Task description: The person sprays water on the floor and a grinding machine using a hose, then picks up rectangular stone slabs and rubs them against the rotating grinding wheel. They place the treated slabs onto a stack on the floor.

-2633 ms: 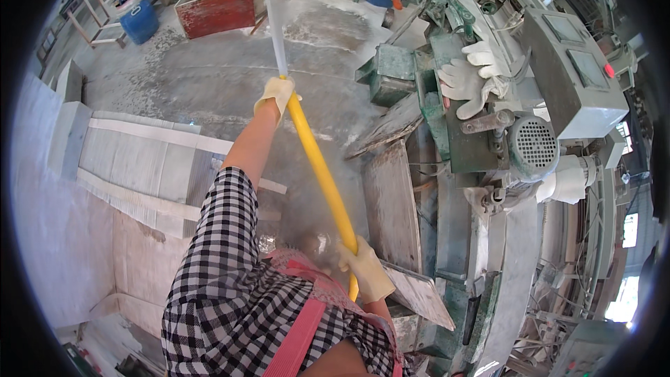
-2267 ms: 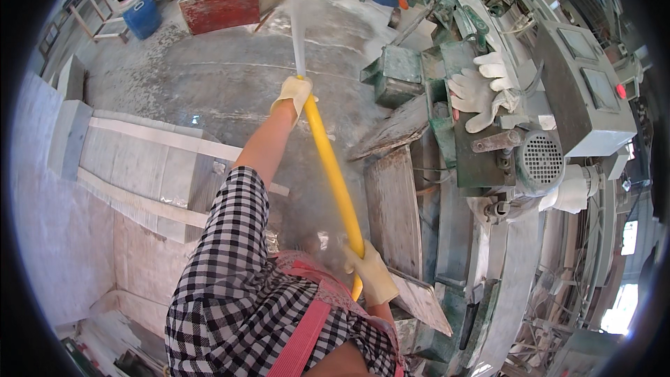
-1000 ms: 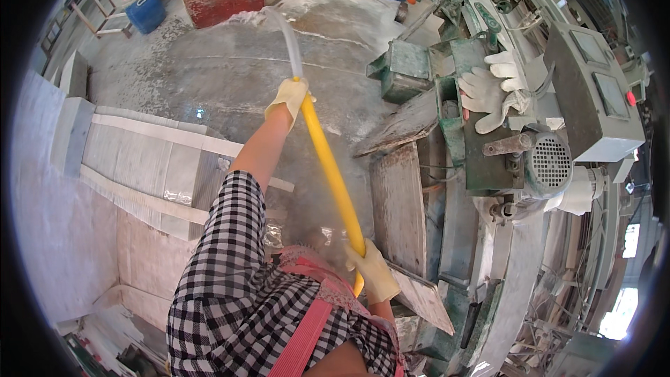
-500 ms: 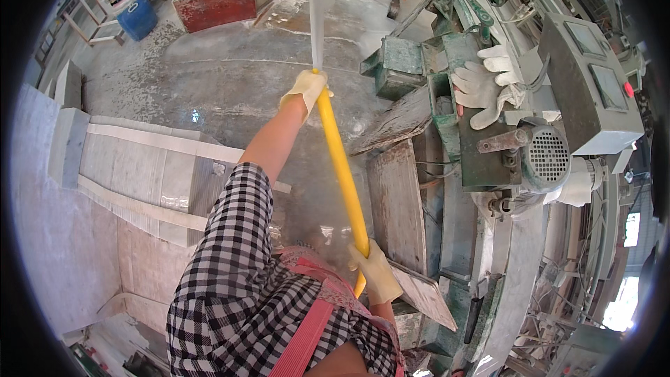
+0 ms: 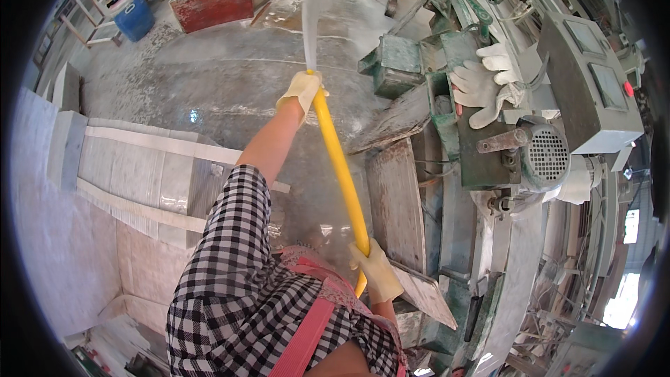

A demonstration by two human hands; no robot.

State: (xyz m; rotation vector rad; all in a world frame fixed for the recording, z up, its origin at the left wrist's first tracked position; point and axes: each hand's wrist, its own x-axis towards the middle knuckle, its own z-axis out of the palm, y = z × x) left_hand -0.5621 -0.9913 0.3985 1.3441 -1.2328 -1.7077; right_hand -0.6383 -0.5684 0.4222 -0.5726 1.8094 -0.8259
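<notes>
A yellow hose (image 5: pixel 335 157) runs from near my waist up and away from me. My left hand (image 5: pixel 303 91), in a cream rubber glove, is closed round its far end. My right hand (image 5: pixel 377 269), gloved alike, grips the hose lower down, close to my body. A jet of water (image 5: pixel 310 31) shoots from the hose end onto the wet grey floor (image 5: pixel 223 87) ahead. The left arm is stretched forward, while the right is bent at my side. Below my right hand the hose passes out of sight.
Strapped stone slabs (image 5: pixel 136 171) stand at the left. On the right are a machine with a motor (image 5: pixel 544 153), white work gloves (image 5: pixel 481 84), a control box (image 5: pixel 593 84) and leaning boards (image 5: pixel 398 202). Farther off are a red-sided bin (image 5: pixel 213 7), a blue bucket (image 5: pixel 134 17) and other people.
My left hand and the hose end have shifted slightly left. The water jet has swung a little left with them. My right hand keeps its hold in about the same place.
</notes>
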